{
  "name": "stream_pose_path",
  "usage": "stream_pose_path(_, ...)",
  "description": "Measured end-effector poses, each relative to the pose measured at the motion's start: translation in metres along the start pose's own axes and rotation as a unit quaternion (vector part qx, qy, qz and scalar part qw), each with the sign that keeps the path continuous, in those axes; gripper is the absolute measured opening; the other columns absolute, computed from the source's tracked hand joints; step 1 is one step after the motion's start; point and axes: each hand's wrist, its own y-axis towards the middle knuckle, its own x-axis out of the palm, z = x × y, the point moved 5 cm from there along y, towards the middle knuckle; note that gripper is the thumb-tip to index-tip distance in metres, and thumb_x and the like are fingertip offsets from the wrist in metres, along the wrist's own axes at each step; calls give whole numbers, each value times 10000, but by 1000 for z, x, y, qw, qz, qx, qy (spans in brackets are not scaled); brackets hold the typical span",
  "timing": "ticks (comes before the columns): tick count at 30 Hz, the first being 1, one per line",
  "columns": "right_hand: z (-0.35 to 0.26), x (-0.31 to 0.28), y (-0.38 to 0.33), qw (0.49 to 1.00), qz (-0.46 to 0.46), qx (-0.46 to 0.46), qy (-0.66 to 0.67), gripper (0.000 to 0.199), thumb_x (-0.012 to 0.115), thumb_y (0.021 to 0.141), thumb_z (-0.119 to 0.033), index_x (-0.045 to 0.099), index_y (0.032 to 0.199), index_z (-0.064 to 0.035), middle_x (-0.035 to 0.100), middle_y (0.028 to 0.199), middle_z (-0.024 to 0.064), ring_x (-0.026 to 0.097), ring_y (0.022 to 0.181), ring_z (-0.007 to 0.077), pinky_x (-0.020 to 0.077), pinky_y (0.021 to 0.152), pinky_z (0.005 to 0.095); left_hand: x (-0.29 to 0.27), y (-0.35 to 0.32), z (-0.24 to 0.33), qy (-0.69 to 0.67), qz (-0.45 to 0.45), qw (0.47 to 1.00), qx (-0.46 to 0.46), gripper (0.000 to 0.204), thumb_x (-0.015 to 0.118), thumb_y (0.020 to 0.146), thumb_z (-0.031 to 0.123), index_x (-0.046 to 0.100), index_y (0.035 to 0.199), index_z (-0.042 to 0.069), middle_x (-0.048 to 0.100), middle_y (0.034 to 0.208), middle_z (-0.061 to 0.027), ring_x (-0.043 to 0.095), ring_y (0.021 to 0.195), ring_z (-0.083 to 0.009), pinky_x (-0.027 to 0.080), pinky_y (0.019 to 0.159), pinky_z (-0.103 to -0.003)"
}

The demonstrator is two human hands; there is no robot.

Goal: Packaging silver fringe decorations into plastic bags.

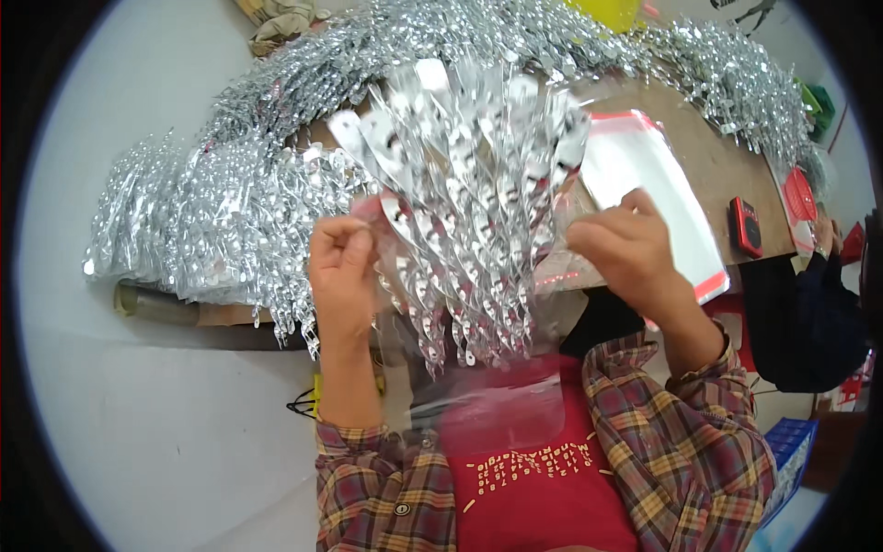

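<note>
Between my two hands hangs a clear plastic bag [510, 414] with a bunch of silver twisted tinsel strands [469, 221] in it. The strands fan out wide at the top, and the transparent lower end of the bag hangs in front of my red shirt. My left hand [345, 262] is closed in a pinch on the bag's left edge. On the other side my right hand [630, 241] is curled closed beside the bag's right edge, slightly blurred; its fingertips are partly hidden, and I cannot make out what is in them.
Heaps of silver tinsel [221, 202] cover the left and far parts of the brown table [699, 120]. Flat clear bags with red edges [648, 184] are stacked at the right. Beyond them are a small red radio [746, 227], a red basket [798, 195] and another person's hand [825, 235].
</note>
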Motion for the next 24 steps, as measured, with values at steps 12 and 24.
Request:
stream_pose_path(12, 46, -82, 135, 978, 110, -101, -149, 98, 648, 862, -176, 671, 924, -103, 696, 804, 12, 622, 668, 178, 416, 731, 317, 59, 118, 122, 120, 19, 976, 180, 100, 587, 916, 56, 603, 996, -1, 657, 970, -83, 625, 880, -136, 512, 835, -269)
stream_pose_path(24, 77, -51, 124, 988, 61, -88, -111, 90, 645, 863, -197, 672, 892, -116, 683, 781, 21, 605, 660, 177, 391, 707, 304, 55, 124, 97, 115, 12, 983, 140, 86, 606, 911, 85, 620, 963, 18, 674, 985, -79, 622, 888, -123, 489, 818, -252)
